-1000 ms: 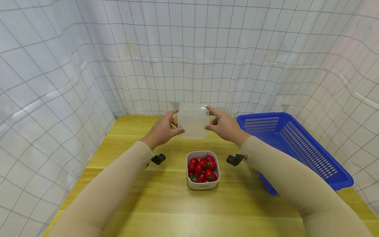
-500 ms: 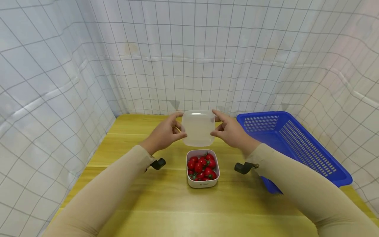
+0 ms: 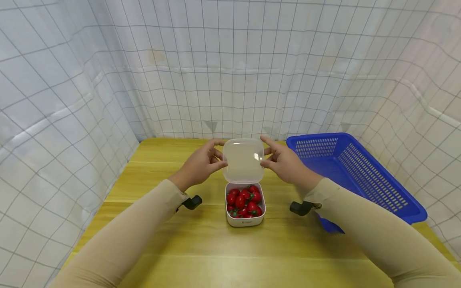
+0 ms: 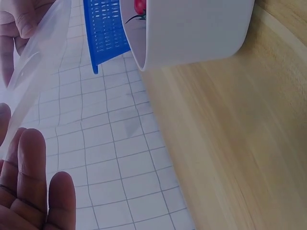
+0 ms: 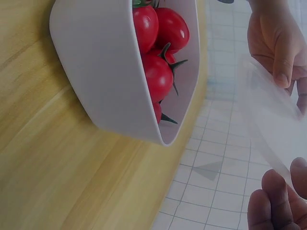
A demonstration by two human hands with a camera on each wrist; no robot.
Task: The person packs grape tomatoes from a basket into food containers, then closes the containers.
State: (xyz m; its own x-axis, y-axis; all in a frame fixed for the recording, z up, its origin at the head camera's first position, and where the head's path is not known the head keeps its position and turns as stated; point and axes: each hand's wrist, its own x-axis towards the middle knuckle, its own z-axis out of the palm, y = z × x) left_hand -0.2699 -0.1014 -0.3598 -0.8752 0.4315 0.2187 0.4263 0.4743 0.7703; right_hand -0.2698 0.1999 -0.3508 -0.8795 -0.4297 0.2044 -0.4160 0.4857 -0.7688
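Note:
A translucent, rounded-square plastic lid (image 3: 243, 162) is held up between both hands, tilted, just behind and above the container. My left hand (image 3: 199, 163) pinches its left edge between thumb and fingers. On the opposite edge, my right hand (image 3: 285, 163) grips it the same way. Below sits a white square container (image 3: 246, 223) full of red cherry tomatoes (image 3: 240, 201) with green stems. In the right wrist view, the tomatoes (image 5: 158, 79) lie inside the container's wall (image 5: 105, 72), and the lid (image 5: 273, 115) is apart from the rim. The left wrist view also shows the lid (image 4: 41, 62) between both hands.
A blue perforated plastic basket (image 3: 374, 180) stands at the right, partly behind the right forearm. The wooden table (image 3: 201, 256) is enclosed at the back and sides by white grid-patterned cloth (image 3: 230, 72). Black wrist cameras (image 3: 192, 202) sit under both wrists.
Both hands have brought the lid nearer and slightly to the right, from the far side toward the tomato container. Its lower edge now reaches the container's back rim in the head view.

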